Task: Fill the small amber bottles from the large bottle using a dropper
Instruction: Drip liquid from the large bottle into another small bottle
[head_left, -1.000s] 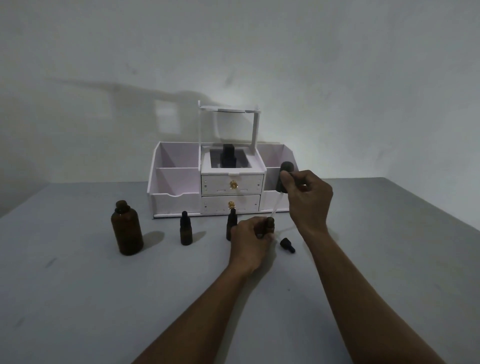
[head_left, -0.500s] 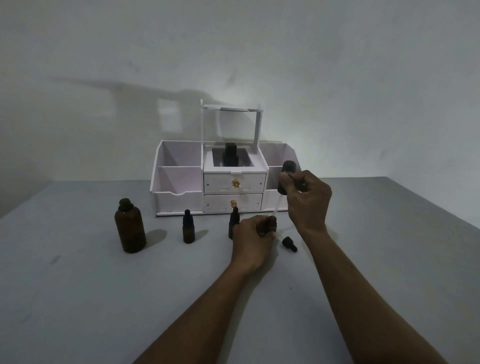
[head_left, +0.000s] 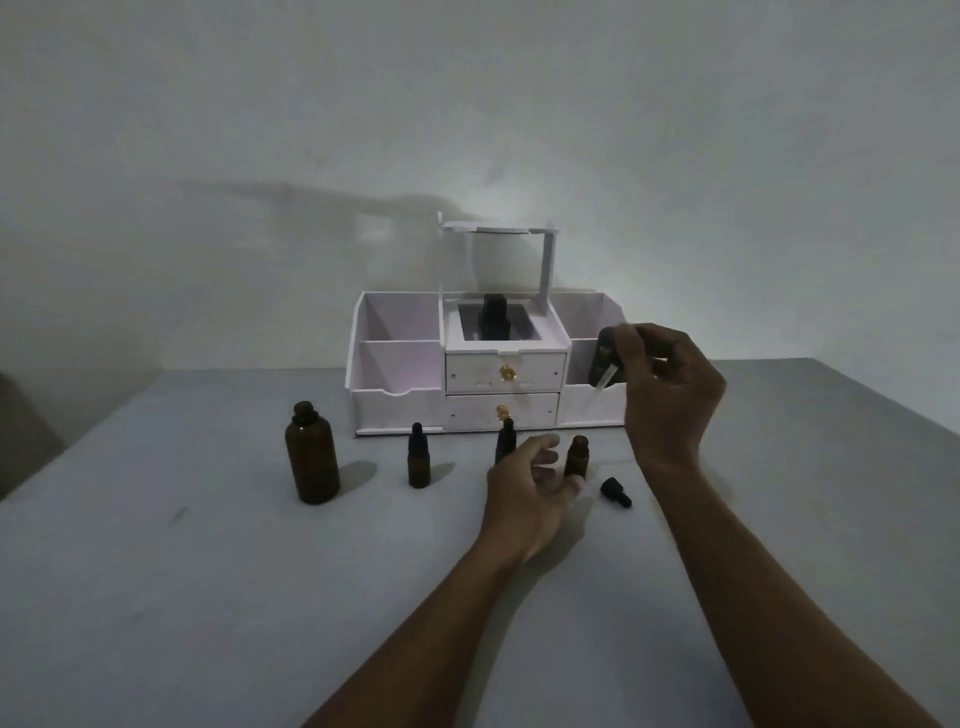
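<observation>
The large amber bottle (head_left: 312, 458) stands uncapped at the left of the grey table. A small capped bottle (head_left: 418, 462) stands to its right, and another capped one (head_left: 505, 438) is partly behind my left hand. An uncapped small amber bottle (head_left: 576, 456) stands just right of my left hand (head_left: 527, 491), whose fingers are spread apart and off the bottle. My right hand (head_left: 667, 395) is raised above it, holding the dropper (head_left: 604, 364) by its black bulb, glass tube slanting down. A black cap (head_left: 615, 492) lies on the table by the uncapped bottle.
A white organiser (head_left: 400, 387) with two small drawers and open side compartments stands behind the bottles, against the wall. A dark bottle (head_left: 493, 323) sits in its middle top compartment. The table's right edge runs diagonally at the far right.
My left hand has let go of the uncapped small bottle and opened beside it. My right hand has lifted the dropper out and up, away from the bottle's mouth.
</observation>
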